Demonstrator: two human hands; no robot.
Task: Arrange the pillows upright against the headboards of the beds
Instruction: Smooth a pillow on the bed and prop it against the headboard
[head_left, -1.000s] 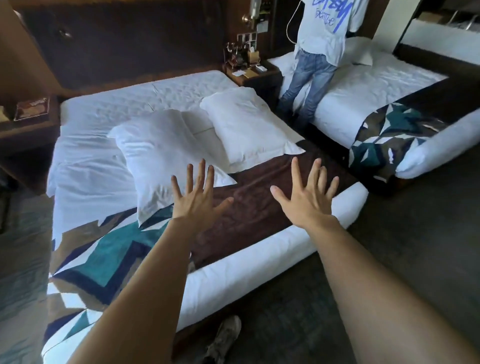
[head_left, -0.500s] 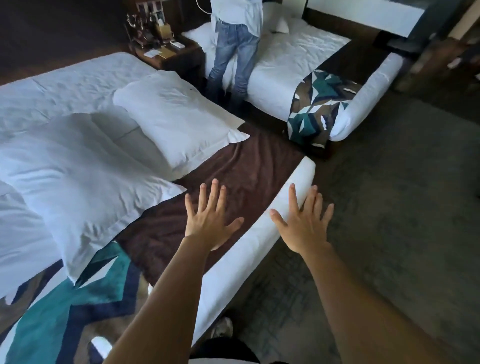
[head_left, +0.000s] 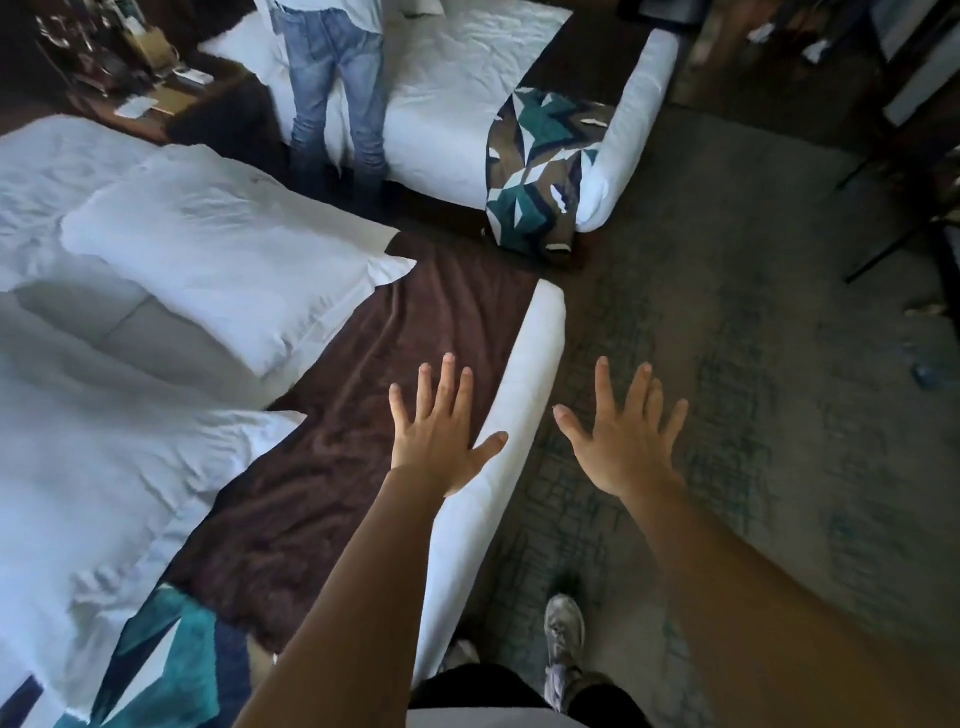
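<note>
Two white pillows lie flat on the near bed. One pillow (head_left: 223, 249) is in the upper left, its corner over the brown bed runner (head_left: 395, 332). The other pillow (head_left: 88, 467) lies at the left, closer to me. My left hand (head_left: 441, 436) is spread open above the runner near the bed's foot edge, touching nothing. Out over the carpet, my right hand (head_left: 623, 441) is also open and empty. The headboards are out of view.
A second bed (head_left: 467, 78) stands at the top with a patterned runner (head_left: 540, 171). A person in jeans (head_left: 332, 93) stands between the beds. A cluttered nightstand (head_left: 140, 88) sits at the top left. Grey carpet (head_left: 753, 312) spreads right. My shoe (head_left: 563, 639) is below.
The view has swung right and down toward the foot corner of the near bed. Both hands stay spread and empty, now nearer the bed's edge and the carpet.
</note>
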